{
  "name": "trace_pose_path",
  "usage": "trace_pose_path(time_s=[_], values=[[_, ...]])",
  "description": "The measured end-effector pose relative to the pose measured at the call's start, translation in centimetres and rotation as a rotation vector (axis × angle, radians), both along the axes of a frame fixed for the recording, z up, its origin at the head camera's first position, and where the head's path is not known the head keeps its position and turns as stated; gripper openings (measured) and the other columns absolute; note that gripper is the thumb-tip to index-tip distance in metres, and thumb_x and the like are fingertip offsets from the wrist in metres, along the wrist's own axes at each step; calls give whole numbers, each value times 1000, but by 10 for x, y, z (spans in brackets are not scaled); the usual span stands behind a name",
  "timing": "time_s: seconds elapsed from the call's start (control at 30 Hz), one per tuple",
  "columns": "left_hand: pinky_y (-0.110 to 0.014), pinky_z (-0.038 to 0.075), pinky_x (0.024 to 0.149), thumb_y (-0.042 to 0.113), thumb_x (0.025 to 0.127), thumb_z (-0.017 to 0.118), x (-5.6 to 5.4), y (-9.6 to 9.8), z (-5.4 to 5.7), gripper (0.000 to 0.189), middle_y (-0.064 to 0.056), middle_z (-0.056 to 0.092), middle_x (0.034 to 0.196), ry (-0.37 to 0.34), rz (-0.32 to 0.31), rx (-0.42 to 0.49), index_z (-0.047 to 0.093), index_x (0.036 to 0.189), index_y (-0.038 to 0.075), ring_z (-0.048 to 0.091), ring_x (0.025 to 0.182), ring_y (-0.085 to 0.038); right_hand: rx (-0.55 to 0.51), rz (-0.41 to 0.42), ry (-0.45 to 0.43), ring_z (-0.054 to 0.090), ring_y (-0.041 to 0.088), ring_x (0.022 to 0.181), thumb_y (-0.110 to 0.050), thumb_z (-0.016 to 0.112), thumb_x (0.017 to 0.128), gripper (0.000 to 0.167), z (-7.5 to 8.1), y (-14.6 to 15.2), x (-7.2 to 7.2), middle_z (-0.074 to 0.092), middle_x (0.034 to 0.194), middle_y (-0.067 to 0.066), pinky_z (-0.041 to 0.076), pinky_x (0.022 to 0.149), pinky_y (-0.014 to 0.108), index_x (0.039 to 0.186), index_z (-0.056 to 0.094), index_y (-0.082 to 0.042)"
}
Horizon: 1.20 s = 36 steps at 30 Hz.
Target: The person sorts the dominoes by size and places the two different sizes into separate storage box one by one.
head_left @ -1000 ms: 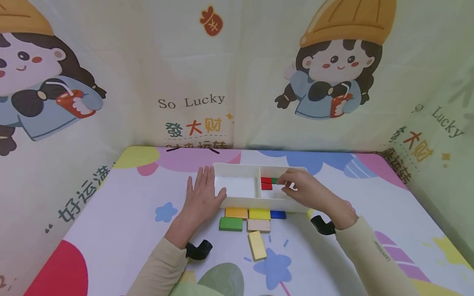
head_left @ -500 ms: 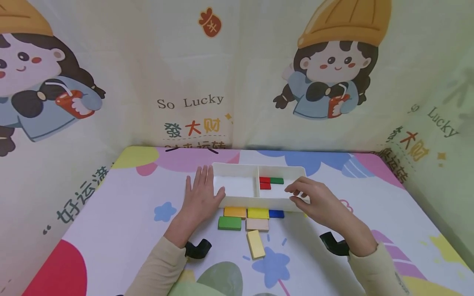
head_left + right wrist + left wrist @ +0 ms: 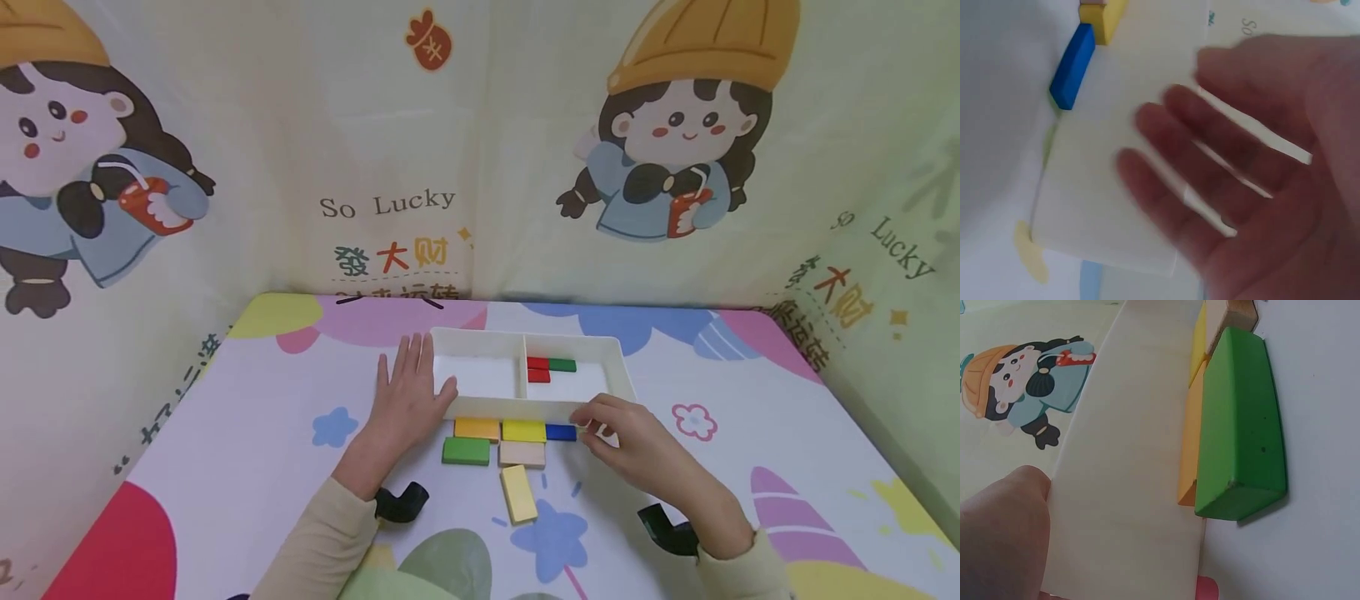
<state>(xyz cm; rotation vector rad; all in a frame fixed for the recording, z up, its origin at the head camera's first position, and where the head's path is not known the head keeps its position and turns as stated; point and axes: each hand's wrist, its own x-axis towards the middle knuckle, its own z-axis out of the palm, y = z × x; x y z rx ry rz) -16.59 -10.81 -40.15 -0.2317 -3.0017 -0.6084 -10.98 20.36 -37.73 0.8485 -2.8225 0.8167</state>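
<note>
A white two-compartment box stands on the table. My left hand rests at its left end, fingers straight, with the thumb at the near wall. My right hand hovers by the box's near right side, fingers loosely bent and holding nothing; its fingertips are close to a blue block. Along the near wall lie a yellow block and an orange block. Before them are a green block and a pinkish wooden block. Two red blocks and a dark green block lie in the right compartment.
A pale yellow block lies at an angle nearer the body. The table wears a colourful printed cover. Printed cloth walls rise behind it and at both sides. A black curved piece sticks out from each wrist.
My right hand has come out of the right compartment, leaving the dark green block there, and moved toward me to beside the blue block. The left hand stays put.
</note>
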Motion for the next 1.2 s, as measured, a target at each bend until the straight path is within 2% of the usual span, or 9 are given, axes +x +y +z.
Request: trace_pose_path(time_s=[0.13,0.3,0.5,0.77,0.97,1.2], values=[[-64,2,121,47,99,40,0,-1,1,80,-19,11,166,-5,-8,7,10,159,2,5,155,-36,70,28,-68,63,10,87,-5,72,87,17,-2,-2,0,70,100,-1,57,75,28,103,71,-10],[-64,2,121,45,99,41,0,0,3,79,-20,13,166,17,-7,28,12,159,2,6,155,-36,131,7,-68,64,17,94,-8,75,85,19,-4,-5,0,70,105,0,58,82,33,103,71,-11],[-65,2,121,45,99,41,1,1,0,79,-20,13,166,14,-9,19,11,158,2,5,155,-36,189,18,-31,65,18,98,-5,75,83,21,-7,-6,1,71,106,2,57,86,39,104,71,-7],[-66,3,120,44,99,43,-2,-1,0,80,-20,14,165,17,-9,0,11,158,1,6,155,-37,246,-46,-99,63,15,96,-6,74,84,26,-9,-13,-1,70,108,3,58,86,38,110,71,-6],[-66,3,120,44,99,41,-1,-1,0,79,-21,14,165,15,-15,6,11,158,1,6,155,-38,297,-56,-73,57,11,86,-7,72,86,25,-7,-17,3,69,100,0,57,78,32,111,69,-7],[-65,0,120,44,99,41,0,-1,1,80,-21,10,166,-3,-13,18,9,159,1,3,155,-37,290,-61,-36,63,16,97,-5,74,84,32,-7,-20,6,70,110,6,58,87,37,116,68,-3]])
